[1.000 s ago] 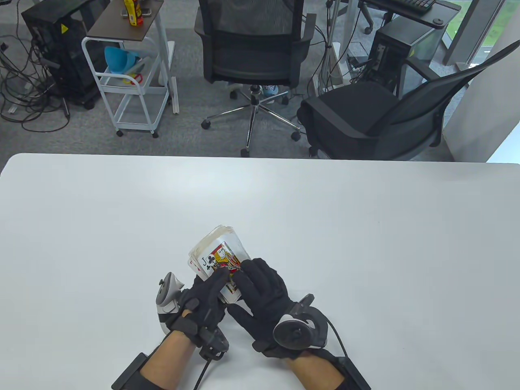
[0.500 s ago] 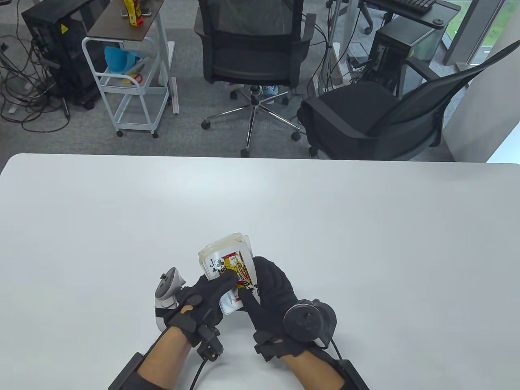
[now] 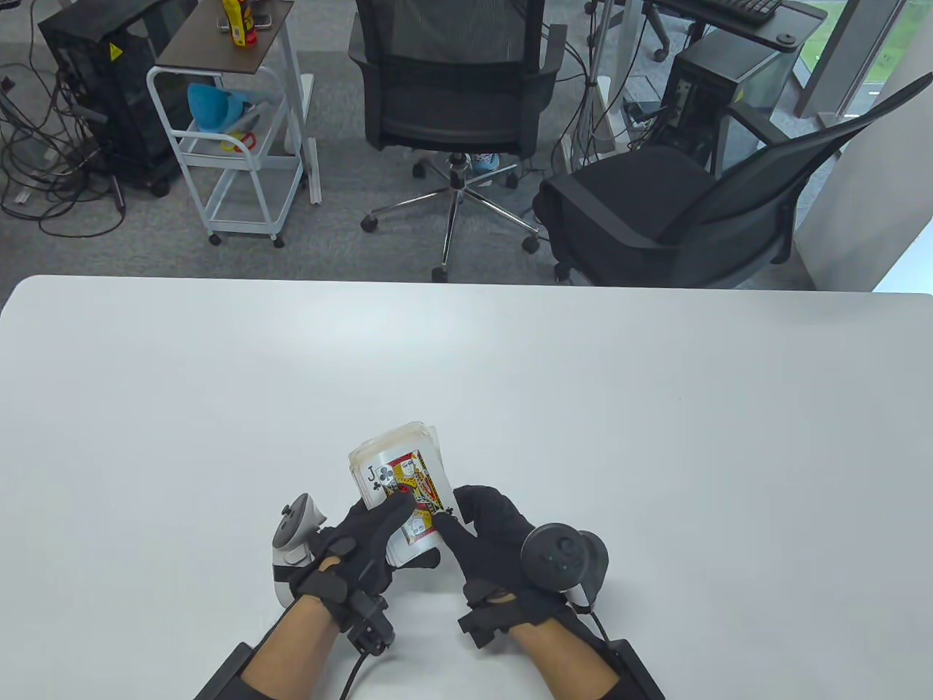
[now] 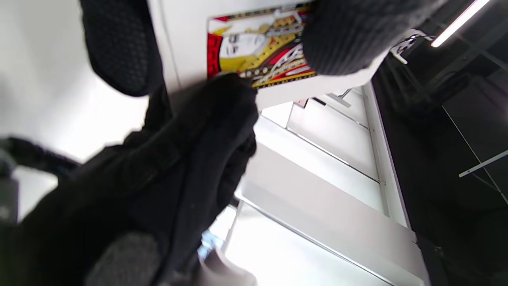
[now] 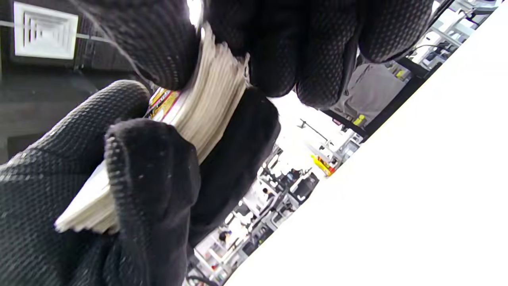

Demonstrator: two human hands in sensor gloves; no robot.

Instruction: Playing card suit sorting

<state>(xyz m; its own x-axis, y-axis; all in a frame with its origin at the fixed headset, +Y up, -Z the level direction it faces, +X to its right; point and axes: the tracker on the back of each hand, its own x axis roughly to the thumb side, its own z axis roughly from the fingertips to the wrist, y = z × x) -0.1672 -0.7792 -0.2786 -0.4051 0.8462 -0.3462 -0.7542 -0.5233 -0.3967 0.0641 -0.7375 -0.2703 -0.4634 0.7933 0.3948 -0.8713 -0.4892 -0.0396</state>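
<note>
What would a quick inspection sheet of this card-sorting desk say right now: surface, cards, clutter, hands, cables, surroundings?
Surface: white table, bare where visible; no cards laid out on it.
Job's things: deck of playing cards, face up, jack of clubs on top, held above the table.
Clutter: nothing seen on the table.
Grippers: left hand grips the deck from below, thumb on the top card; right hand pinches the deck's near right edge.
Cables: a black lead runs from the left wrist; another loops at the right wrist. Tangled floor cables at far left.
Surroundings: two black office chairs, a white cart, computer towers.
</note>
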